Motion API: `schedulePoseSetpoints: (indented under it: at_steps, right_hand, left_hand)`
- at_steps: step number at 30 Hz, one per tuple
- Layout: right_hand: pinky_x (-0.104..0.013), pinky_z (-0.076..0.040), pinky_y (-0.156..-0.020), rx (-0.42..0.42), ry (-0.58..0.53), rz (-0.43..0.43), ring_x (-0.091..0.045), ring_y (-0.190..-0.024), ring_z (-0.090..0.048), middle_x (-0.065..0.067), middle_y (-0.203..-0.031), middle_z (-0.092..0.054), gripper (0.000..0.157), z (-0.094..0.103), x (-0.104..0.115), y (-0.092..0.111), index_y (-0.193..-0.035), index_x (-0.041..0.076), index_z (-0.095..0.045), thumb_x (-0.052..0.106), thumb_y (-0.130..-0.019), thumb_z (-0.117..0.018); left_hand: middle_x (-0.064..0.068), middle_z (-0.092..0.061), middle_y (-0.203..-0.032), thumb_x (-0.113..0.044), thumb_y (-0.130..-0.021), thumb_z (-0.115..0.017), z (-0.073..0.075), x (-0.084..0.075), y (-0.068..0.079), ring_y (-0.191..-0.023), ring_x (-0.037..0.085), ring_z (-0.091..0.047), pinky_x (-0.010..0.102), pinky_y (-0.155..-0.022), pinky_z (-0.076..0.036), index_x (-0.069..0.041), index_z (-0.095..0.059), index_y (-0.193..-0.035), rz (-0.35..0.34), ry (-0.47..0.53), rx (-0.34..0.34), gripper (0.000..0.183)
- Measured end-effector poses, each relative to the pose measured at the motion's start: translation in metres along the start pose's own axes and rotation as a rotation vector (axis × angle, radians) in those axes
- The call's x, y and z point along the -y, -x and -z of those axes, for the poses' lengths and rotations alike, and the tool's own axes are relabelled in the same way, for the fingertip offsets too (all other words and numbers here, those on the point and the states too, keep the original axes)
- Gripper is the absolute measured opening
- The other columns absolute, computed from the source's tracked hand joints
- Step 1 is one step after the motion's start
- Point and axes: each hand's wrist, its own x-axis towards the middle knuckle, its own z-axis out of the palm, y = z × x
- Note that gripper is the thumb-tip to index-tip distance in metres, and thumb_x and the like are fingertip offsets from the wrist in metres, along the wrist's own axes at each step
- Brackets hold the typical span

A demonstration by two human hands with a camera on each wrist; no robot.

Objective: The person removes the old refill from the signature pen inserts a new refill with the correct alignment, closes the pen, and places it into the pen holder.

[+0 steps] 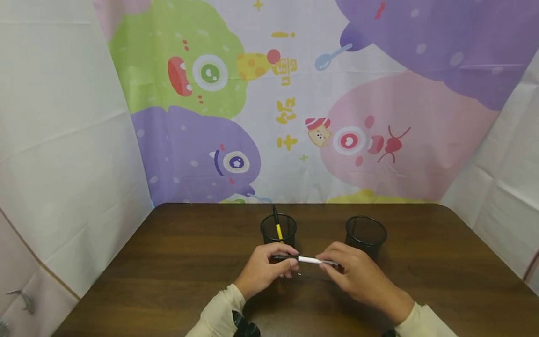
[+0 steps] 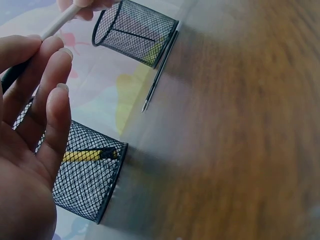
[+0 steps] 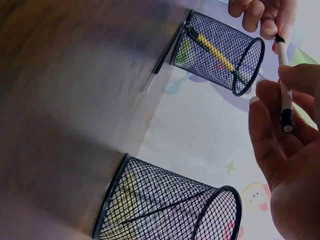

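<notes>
A pen (image 1: 309,260) with a white barrel and dark ends is held level between both hands above the table. My left hand (image 1: 262,270) pinches its black end between thumb and fingers. At the other end, my right hand (image 1: 360,274) pinches the white barrel near the dark tip; the right wrist view shows a black end piece (image 3: 287,120) there. On the table beneath lies a thin dark pen refill (image 2: 159,75) with a pale, pointed tip, apart from both hands.
Behind the left hand, a black mesh cup (image 1: 296,229) holds a yellow-and-black pen (image 1: 278,228). Another black mesh cup (image 1: 369,244) stands behind the right hand. A dark diagonal line shows at its mesh; I cannot tell what it is. A cartoon-printed cloth (image 1: 294,178) hangs behind the table (image 1: 177,262).
</notes>
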Motion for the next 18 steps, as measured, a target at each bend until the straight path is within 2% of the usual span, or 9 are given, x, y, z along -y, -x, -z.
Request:
schedulePoseSetpoints:
  at_steps: [5, 11, 18]
  right_hand:
    - [-0.007, -0.040, -0.059, -0.003, 0.032, -0.011, 0.004, -0.068, -0.049, 0.014, -0.095, -0.063, 0.023, 0.0007, 0.0008, 0.0000, -0.103, 0.015, -0.074, 0.002, -0.084, -0.079]
    - [-0.012, -0.042, -0.055, 0.016, 0.025, -0.061, 0.003, -0.065, -0.048, 0.017, -0.087, -0.061, 0.022, 0.0006, 0.0019, 0.0002, -0.100, 0.017, -0.069, 0.004, -0.086, -0.078]
    - [-0.016, -0.044, -0.054, 0.039, 0.024, -0.101, 0.003, -0.064, -0.048, 0.016, -0.084, -0.060, 0.019, 0.0007, 0.0037, 0.0007, -0.098, 0.017, -0.068, 0.004, -0.087, -0.077]
  left_hand:
    - [0.011, -0.076, -0.090, -0.009, -0.093, -0.073, -0.0002, -0.0012, -0.0013, -0.066, 0.018, -0.069, 0.039, -0.065, -0.061, 0.000, -0.067, -0.109, -0.014, 0.015, -0.019, 0.020]
    - [0.008, -0.076, -0.091, -0.012, -0.093, -0.073, 0.0000, 0.0002, -0.0010, -0.068, 0.019, -0.070, 0.047, -0.067, -0.060, -0.002, -0.070, -0.108, -0.008, -0.007, -0.026, 0.018]
    - [0.008, -0.075, -0.092, -0.012, -0.093, -0.073, -0.0012, -0.0010, 0.0006, -0.069, 0.019, -0.070, 0.047, -0.067, -0.060, -0.001, -0.072, -0.110, -0.015, 0.005, -0.019, 0.021]
